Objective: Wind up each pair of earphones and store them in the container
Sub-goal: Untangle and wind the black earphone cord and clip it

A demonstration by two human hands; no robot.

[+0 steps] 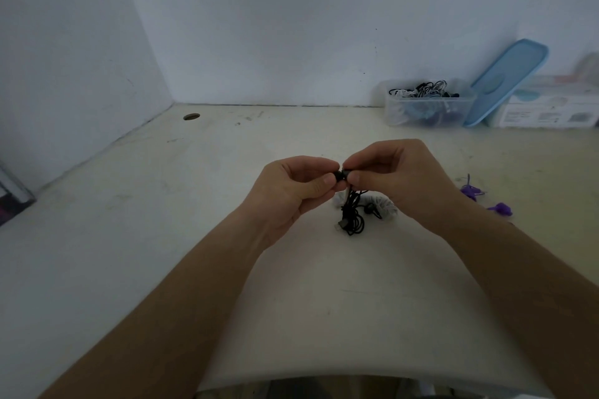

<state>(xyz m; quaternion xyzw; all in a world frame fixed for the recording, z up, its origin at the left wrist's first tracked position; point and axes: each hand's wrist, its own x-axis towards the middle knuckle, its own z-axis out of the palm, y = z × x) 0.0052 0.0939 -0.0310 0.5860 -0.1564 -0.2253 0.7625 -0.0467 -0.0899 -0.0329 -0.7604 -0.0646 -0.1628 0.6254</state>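
A pair of black earphones [351,209] hangs in a loose tangle between my hands above the table's middle. My left hand [293,189] pinches its top end with thumb and fingers. My right hand [393,172] pinches the same black piece from the other side. The cable, one earbud and the plug dangle below. A whitish wound bundle [384,206] lies on the table under my right hand, partly hidden. Purple earphones [484,197] lie loose to the right. The clear plastic container [428,104] at the back right holds several wound earphones.
A blue lid [509,78] leans against the container and a white box [551,107] beside it. A round cable hole [192,116] sits at the table's back left. A dark object [13,197] stands at the left edge. Walls close the back and left.
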